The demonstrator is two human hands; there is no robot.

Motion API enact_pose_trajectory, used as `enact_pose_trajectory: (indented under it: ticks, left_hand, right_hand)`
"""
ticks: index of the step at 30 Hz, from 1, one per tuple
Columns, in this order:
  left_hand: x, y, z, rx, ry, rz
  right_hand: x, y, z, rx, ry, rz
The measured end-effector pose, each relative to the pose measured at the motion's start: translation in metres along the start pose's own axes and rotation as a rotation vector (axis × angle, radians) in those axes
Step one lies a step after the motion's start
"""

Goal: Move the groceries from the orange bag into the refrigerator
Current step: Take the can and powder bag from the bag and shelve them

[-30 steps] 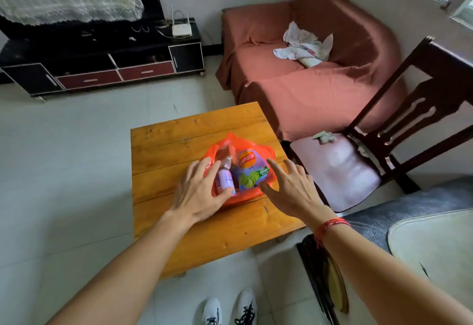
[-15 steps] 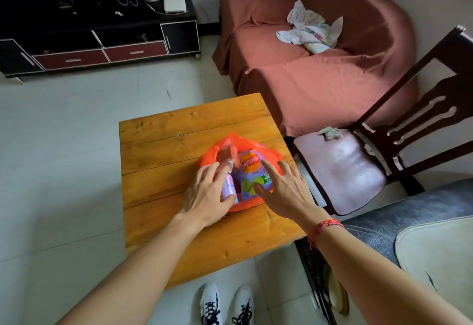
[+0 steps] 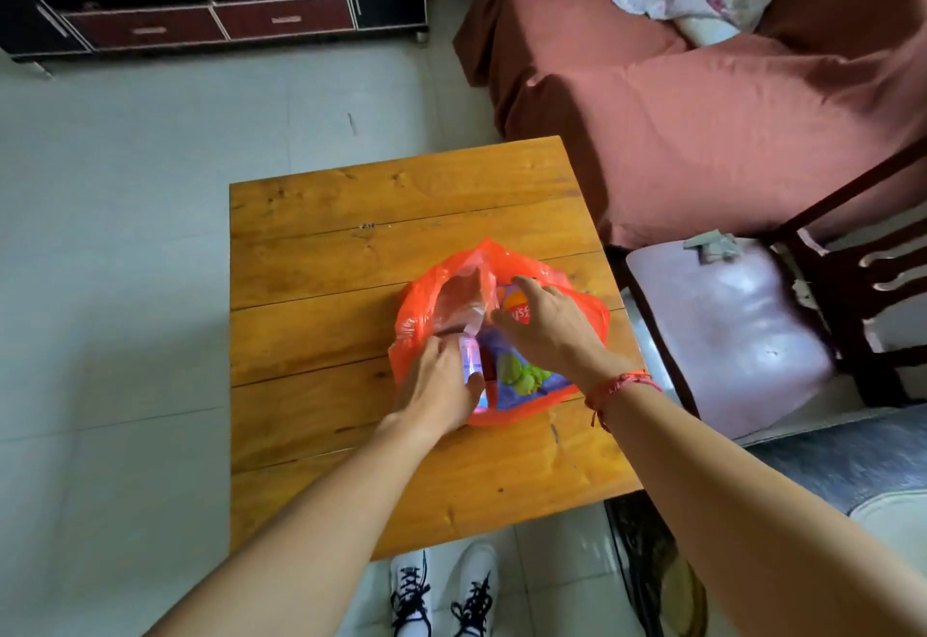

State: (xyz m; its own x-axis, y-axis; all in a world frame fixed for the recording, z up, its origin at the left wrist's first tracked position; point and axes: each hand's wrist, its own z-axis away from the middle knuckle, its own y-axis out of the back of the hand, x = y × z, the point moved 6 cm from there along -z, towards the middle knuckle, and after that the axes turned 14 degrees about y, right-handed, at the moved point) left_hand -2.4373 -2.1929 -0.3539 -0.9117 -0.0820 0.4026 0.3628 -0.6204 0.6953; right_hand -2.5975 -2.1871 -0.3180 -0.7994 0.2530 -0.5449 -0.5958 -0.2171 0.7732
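We are seeing only part of the snack bag [image 3: 521, 375], since the right hand [image 3: 547, 330] is covering it (its words are blurry). The left hand [image 3: 441, 385] is hiding half the bottle [image 3: 469, 353].

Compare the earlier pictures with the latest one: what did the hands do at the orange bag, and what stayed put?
The right hand moved left, from beside the orange bag to over the purple snack packet inside, fingers spread. The left hand keeps gripping the small bottle. Bag and table stayed put.
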Motion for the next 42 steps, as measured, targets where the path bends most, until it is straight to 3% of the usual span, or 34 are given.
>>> enact_pose_trajectory:
  ticks: [7, 14, 20, 31, 42]
  left_hand:
    - [-0.023, -0.018, -0.037, -0.011, 0.324, 0.118]
    - [-0.027, -0.041, -0.056, -0.070, 0.434, 0.282]
    - [-0.022, -0.051, -0.060, -0.143, 0.403, 0.275]
    - [-0.018, -0.060, -0.057, -0.145, 0.288, 0.250]
    - [-0.008, -0.028, -0.023, -0.006, 0.290, 0.225]
  right_hand:
    - [0.015, -0.029, -0.055, -0.005, -0.012, -0.012]
    - [0.040, -0.053, -0.089, -0.037, -0.164, -0.063]
    - [0.042, -0.060, -0.104, -0.002, -0.188, -0.067]
    - [0.033, -0.041, -0.093, 0.211, -0.144, -0.039]
    - [0.028, 0.010, -0.034, 0.386, -0.332, -0.374]
